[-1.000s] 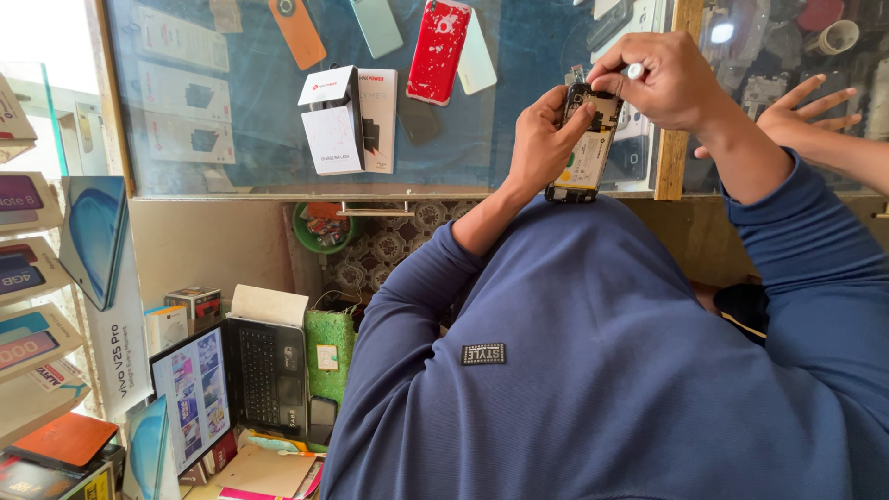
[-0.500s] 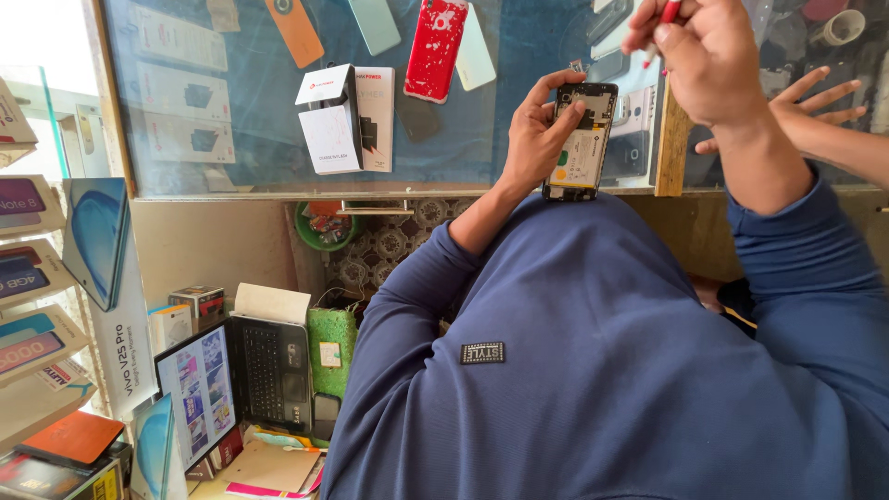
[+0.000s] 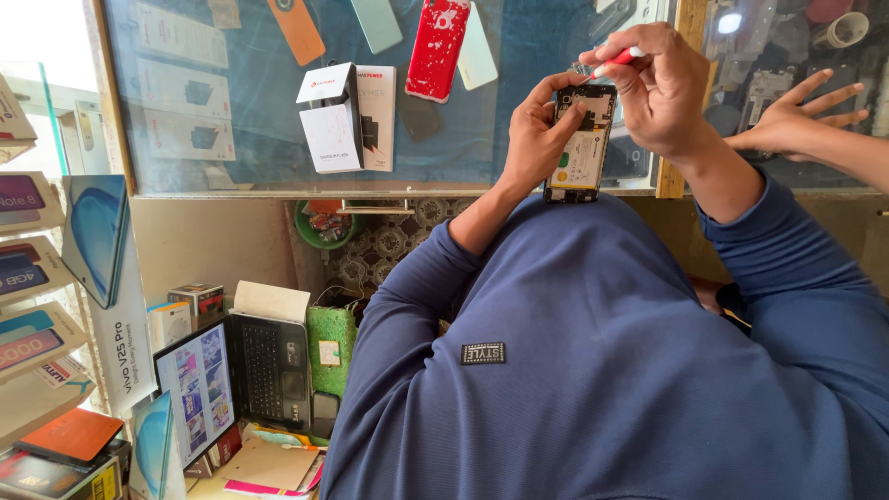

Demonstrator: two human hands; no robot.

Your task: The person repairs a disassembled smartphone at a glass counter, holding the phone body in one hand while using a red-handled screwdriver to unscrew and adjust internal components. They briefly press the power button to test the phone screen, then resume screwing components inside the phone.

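Both hands busy: our left hand (image 3: 535, 139) clutches the opened phone (image 3: 582, 143); right hand (image 3: 659, 88) just brought the red-handled screwdriver (image 3: 611, 63) back down at its 12 o'clock end.

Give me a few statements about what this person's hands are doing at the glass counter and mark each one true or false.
1. The left hand holds an opened phone with its insides showing. True.
2. The right hand is empty. False: it grips a red-handled tool at the phone's top end.
3. A red phone cover lies on the glass counter. True.
4. The laptop is closed. False: it is open, with its screen lit.
5. Another person's hand, fingers spread, rests on the counter beside the right hand. True.
6. The white box is in the left hand. False: it stands on the counter, apart from both hands.
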